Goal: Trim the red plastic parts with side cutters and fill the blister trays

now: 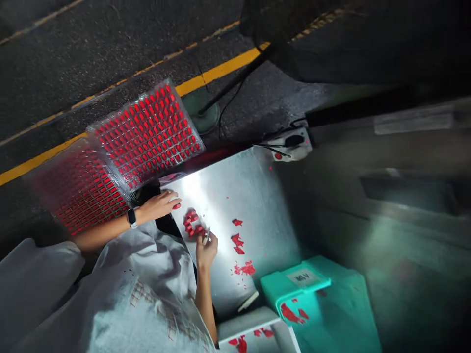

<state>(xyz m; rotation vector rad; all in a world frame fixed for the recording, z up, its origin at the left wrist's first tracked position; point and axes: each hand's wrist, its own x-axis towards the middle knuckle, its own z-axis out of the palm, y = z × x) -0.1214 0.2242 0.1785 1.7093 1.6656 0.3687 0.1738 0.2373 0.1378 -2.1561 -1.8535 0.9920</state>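
Note:
My left hand (pixel 160 205), with a watch on the wrist, lies with fingers stretched out at the edge of a shiny metal table (pixel 253 196). Its fingertips touch a small red piece (pixel 177 206). My right hand (pixel 206 249) is closed round a thin metal tool (pixel 207 236), probably tweezers. The tool's tip is at a cluster of red pieces (pixel 192 223). More red pieces and scraps (pixel 238 241) lie scattered further along the table. The whole view is tilted.
Two clear trays filled with rows of red parts (pixel 147 132) (pixel 81 189) stand beside the table. A teal bin (pixel 324 304) and a white tray (pixel 250 326) hold red scraps. A white switch box (pixel 290 144) and a stand base (pixel 202 115) are nearby, and a yellow line (pixel 221 68) marks the floor.

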